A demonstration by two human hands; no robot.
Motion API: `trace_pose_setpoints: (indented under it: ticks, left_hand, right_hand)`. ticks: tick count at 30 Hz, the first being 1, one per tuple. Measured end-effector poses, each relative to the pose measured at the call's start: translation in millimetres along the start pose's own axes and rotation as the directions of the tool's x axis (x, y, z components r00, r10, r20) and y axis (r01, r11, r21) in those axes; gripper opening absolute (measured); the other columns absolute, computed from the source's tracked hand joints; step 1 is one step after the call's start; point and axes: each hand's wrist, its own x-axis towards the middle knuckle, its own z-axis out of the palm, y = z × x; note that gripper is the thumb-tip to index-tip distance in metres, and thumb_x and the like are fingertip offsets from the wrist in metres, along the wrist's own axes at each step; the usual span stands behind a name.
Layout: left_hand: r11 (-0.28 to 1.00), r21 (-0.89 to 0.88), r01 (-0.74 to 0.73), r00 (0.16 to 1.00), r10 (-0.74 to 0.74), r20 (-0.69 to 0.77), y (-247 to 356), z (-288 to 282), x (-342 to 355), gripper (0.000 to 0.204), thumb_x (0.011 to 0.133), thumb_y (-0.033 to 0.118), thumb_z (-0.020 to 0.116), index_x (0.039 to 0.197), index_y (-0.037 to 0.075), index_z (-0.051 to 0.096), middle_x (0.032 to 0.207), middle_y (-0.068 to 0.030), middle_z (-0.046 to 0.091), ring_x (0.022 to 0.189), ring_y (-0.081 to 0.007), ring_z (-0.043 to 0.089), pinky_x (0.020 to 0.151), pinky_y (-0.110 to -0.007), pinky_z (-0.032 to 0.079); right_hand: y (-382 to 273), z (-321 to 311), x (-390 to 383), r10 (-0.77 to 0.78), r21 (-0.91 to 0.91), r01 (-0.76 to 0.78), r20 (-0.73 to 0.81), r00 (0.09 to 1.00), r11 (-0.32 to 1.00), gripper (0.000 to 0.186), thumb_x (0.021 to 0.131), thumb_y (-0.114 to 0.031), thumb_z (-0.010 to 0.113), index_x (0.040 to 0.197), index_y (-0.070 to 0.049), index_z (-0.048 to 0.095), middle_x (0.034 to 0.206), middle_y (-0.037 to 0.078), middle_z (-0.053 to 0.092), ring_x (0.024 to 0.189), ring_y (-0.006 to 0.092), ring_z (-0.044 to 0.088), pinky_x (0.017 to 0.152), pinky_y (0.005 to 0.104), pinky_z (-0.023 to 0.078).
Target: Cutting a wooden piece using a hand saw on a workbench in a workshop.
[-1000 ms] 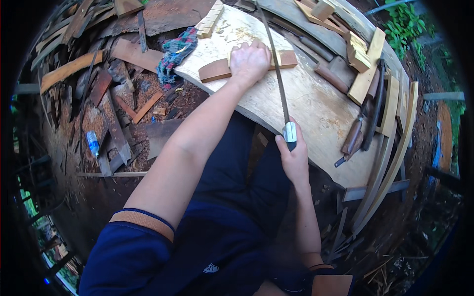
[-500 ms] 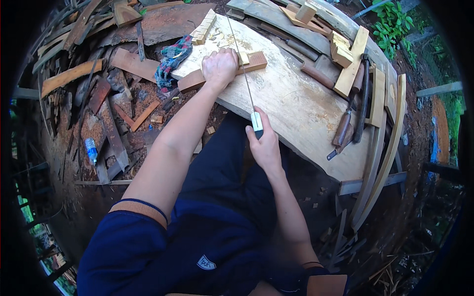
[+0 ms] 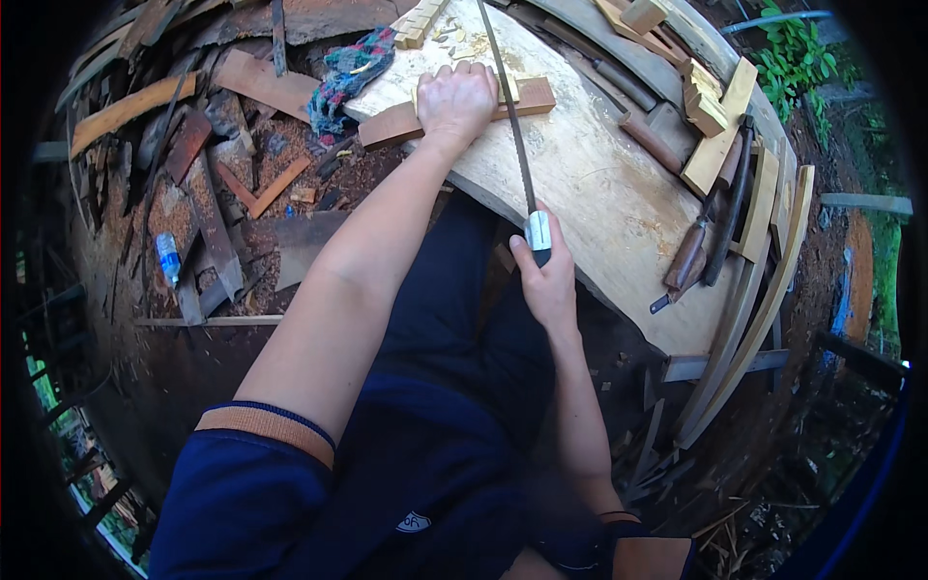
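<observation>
My left hand [image 3: 458, 102] is curled in a fist over a small pale wood piece [image 3: 509, 93], pinning it against a reddish-brown wood block [image 3: 391, 127] on the pale workbench slab [image 3: 580, 208]. In my right hand [image 3: 549, 285] is the white-and-dark handle of a handsaw [image 3: 523, 159], its fingers wrapped around it. The long, toothed blade points away from me and crosses the pale piece just right of my left knuckles. Whether the teeth sit in a cut cannot be made out. A notched pale block [image 3: 419, 23] lies beyond my left hand.
A plaid cloth [image 3: 346, 82] hangs at the slab's left edge. Wooden-handled chisels [image 3: 684, 256], a dark curved tool [image 3: 727, 208] and wood offcuts [image 3: 720, 126] lie along the right side. Curved wood strips [image 3: 773, 290] lean at the right end. Scrap wood and a plastic bottle [image 3: 168, 259] litter the left ground.
The view has shifted, moving the bench scene slightly right and up at the left. The saw blade has turned to show more of its flat side. Both hands keep their holds.
</observation>
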Motion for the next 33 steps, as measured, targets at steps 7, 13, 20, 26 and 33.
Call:
trace_pose_setpoints:
  ticks: [7, 13, 20, 26, 33]
  left_hand:
    - [1.000, -0.009, -0.014, 1.000, 0.014, 0.027, -0.5, -1.8, 1.5, 0.035, 0.099, 0.032, 0.046, 0.085, 0.013, 0.071, 0.089, -0.0048, 0.073, 0.083, -0.0236, 0.070, 0.075, -0.042, 0.052]
    - [0.994, -0.066, -0.084, 0.996, 0.085, 0.014, -6.4, -8.1, -13.8, 0.035, 0.101, 0.032, 0.045, 0.087, 0.012, 0.069, 0.088, -0.0054, 0.071, 0.084, -0.0242, 0.070, 0.079, -0.043, 0.050]
    - [0.996, -0.061, -0.063, 0.998, 0.064, 0.025, 1.2, -13.7, -14.6, 0.030, 0.099, 0.031, 0.048, 0.088, 0.011, 0.068, 0.086, -0.0045, 0.070, 0.082, -0.0246, 0.068, 0.076, -0.043, 0.050]
    - [0.936, -0.169, -0.307, 0.931, 0.333, 0.151, -18.6, -27.2, -18.1, 0.049, 0.089, 0.038, 0.055, 0.122, 0.002, 0.059, 0.107, -0.0124, 0.063, 0.101, -0.0251, 0.062, 0.084, -0.040, 0.049]
    - [0.910, -0.229, -0.346, 0.851, 0.407, 0.332, -30.9, -28.5, -4.2, 0.062, 0.085, 0.031, 0.071, 0.133, -0.002, 0.049, 0.115, -0.0134, 0.059, 0.109, -0.0280, 0.060, 0.088, -0.041, 0.053]
  right_hand:
    - [-10.8, -12.2, 3.4, 0.183, 0.064, -0.187, 0.054, 0.982, 0.980, 0.053, 0.091, -0.017, 0.064, 0.141, -0.006, 0.049, 0.120, 0.025, 0.065, 0.115, 0.0350, 0.063, 0.099, 0.0408, 0.046]
    - [-24.6, -10.9, -9.8, 0.076, -0.050, -0.075, 0.018, 0.997, 0.996, 0.053, 0.092, -0.016, 0.064, 0.142, -0.010, 0.048, 0.123, 0.027, 0.063, 0.121, 0.0417, 0.059, 0.101, 0.0429, 0.046]
    - [-4.9, -2.8, -8.6, -0.046, -0.114, 0.045, -0.005, 0.999, 0.992, 0.052, 0.094, -0.013, 0.060, 0.144, -0.011, 0.045, 0.130, 0.025, 0.061, 0.122, 0.0414, 0.058, 0.100, 0.0439, 0.048]
    - [4.1, -3.5, -9.3, -0.098, -0.136, 0.096, -0.005, 0.995, 0.986, 0.054, 0.094, -0.011, 0.059, 0.146, -0.010, 0.043, 0.130, 0.026, 0.060, 0.121, 0.0416, 0.058, 0.099, 0.0440, 0.048]
    - [-1.4, -7.5, -2.5, -0.022, -0.110, 0.025, 0.032, 0.999, 0.994, 0.054, 0.093, -0.009, 0.060, 0.145, -0.010, 0.044, 0.130, 0.026, 0.060, 0.122, 0.0411, 0.058, 0.099, 0.0429, 0.049]
